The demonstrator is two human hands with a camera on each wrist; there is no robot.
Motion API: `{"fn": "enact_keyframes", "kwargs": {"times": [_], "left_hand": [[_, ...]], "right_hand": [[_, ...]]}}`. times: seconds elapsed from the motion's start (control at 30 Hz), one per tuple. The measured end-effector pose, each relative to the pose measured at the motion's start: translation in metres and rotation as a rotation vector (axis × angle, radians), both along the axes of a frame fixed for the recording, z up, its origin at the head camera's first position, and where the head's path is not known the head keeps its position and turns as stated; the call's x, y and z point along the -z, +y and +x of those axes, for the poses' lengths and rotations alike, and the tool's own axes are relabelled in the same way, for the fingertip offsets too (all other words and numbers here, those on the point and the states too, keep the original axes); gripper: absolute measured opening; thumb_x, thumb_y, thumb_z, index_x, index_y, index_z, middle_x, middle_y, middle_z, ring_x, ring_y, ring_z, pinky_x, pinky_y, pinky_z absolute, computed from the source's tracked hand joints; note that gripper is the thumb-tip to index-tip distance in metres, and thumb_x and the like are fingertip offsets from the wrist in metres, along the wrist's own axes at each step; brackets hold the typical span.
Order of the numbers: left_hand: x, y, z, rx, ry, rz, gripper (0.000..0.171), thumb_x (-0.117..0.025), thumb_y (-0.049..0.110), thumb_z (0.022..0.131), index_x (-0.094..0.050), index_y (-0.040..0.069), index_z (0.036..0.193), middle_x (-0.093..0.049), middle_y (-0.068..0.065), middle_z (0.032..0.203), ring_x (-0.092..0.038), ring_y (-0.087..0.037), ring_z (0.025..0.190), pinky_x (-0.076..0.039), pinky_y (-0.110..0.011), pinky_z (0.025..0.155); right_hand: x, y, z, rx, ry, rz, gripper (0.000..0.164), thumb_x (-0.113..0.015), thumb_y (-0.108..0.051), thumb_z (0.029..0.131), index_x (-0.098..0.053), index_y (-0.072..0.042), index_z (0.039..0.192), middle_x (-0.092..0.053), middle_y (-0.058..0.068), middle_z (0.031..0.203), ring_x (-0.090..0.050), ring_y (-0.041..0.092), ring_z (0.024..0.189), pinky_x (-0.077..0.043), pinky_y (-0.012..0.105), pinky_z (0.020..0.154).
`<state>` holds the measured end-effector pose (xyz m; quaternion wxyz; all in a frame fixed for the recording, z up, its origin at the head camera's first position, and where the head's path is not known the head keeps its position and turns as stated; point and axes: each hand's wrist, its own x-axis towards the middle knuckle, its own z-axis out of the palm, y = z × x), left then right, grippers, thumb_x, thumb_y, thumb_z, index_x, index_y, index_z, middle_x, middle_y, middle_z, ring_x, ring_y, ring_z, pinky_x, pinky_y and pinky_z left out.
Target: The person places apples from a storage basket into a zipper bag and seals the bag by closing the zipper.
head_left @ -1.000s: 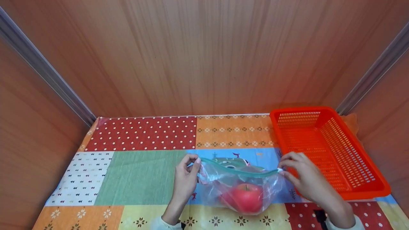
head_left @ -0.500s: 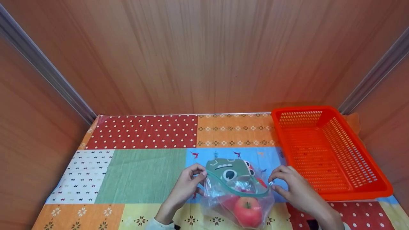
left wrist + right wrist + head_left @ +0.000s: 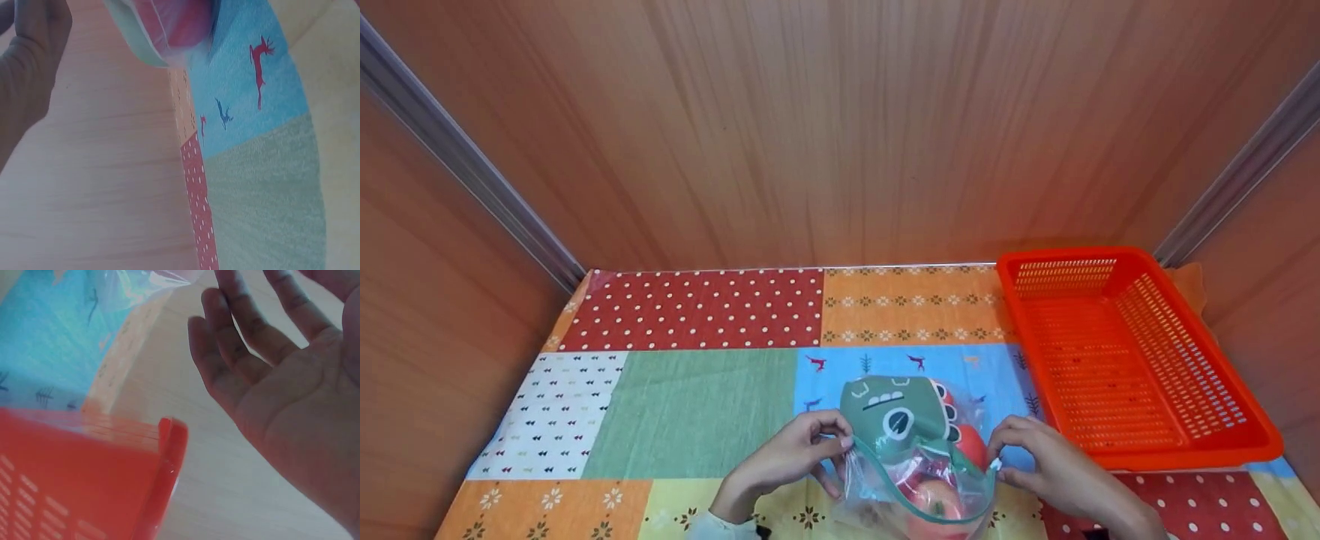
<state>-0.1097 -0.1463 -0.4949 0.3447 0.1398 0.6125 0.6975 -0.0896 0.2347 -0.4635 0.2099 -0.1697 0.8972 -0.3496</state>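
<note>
Between the hands in the head view is a clear zip bag (image 3: 855,491) with a green band along its mouth. A green cartoon face (image 3: 885,416) with teeth and round eyes shows at its far side. Red apples (image 3: 937,495) are seen through the plastic, the front one with its stem up. At the left end of the mouth, the left hand (image 3: 795,459) pinches the green band between thumb and finger. The right hand (image 3: 1050,465) pinches the opposite end, by a small white piece (image 3: 996,464). The mouth sags open between them. Both wrist views miss the pinching fingertips.
To the right stands an orange-red plastic basket (image 3: 1256,450) with slotted walls, close beside the right hand. A patchwork cloth (image 3: 705,412) covers the table. Wood-grain panels (image 3: 825,135) rise at the back and both sides.
Both hands have come down toward the front edge and closer together, still pinching the bag. Its mouth has gone from stretched taut to sagging wide, and the green face has come into view.
</note>
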Motion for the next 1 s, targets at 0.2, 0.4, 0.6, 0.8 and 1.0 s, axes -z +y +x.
{"fn": "enact_keyframes", "kwargs": {"times": [0.2, 0.4, 0.6, 0.8, 1.0], "left_hand": [[0.002, -0.007, -0.001, 0.111, 0.058, 0.01, 0.019, -0.058, 0.011, 0.108, -0.059, -0.008, 0.11, -0.066, -0.004, 0.079, -0.072, -0.008, 0.062, -0.063, -0.028, 0.059], [0.002, -0.015, -0.003, 0.184, 0.1, 0.039, 0.034, -0.06, 0.008, 0.107, -0.049, -0.022, 0.12, -0.068, -0.002, 0.085, -0.073, -0.007, 0.072, -0.063, -0.025, 0.065], [0.008, -0.024, -0.01, 0.241, 0.131, 0.02, 0.032, -0.059, 0.002, 0.103, -0.053, -0.017, 0.128, -0.07, -0.01, 0.113, -0.071, -0.01, 0.087, -0.062, -0.023, 0.073], [0.016, -0.027, -0.017, 0.192, 0.176, -0.05, 0.03, -0.058, 0.0, 0.101, -0.055, -0.012, 0.129, -0.066, -0.026, 0.12, -0.068, -0.018, 0.094, -0.063, -0.029, 0.079], [0.021, -0.014, -0.024, -0.115, 0.322, -0.254, 0.023, -0.064, 0.006, 0.102, -0.063, -0.002, 0.124, -0.066, -0.017, 0.121, -0.064, -0.03, 0.103, -0.06, -0.037, 0.087]], "right_hand": [[0.002, 0.008, 0.001, -0.046, -0.052, -0.062, 0.018, -0.08, -0.018, 0.094, -0.07, -0.031, 0.101, -0.067, -0.012, 0.109, -0.057, 0.02, 0.109, -0.054, 0.032, 0.091], [0.005, 0.016, -0.002, -0.091, -0.089, -0.087, 0.02, -0.078, -0.011, 0.095, -0.07, -0.025, 0.108, -0.066, -0.006, 0.117, -0.058, 0.031, 0.114, -0.057, 0.031, 0.092], [0.011, 0.014, 0.0, -0.041, -0.029, -0.027, 0.027, -0.076, -0.005, 0.095, -0.068, -0.021, 0.116, -0.066, 0.001, 0.122, -0.059, 0.034, 0.117, -0.057, 0.06, 0.097], [0.018, -0.001, -0.001, 0.062, 0.062, 0.045, 0.034, -0.073, -0.004, 0.098, -0.065, -0.012, 0.129, -0.066, 0.007, 0.126, -0.063, 0.031, 0.114, -0.06, 0.053, 0.096], [0.026, -0.018, -0.012, 0.195, 0.046, 0.095, 0.049, -0.072, -0.001, 0.097, -0.059, -0.009, 0.144, -0.062, 0.011, 0.139, -0.059, 0.034, 0.127, -0.053, 0.058, 0.106]]}}
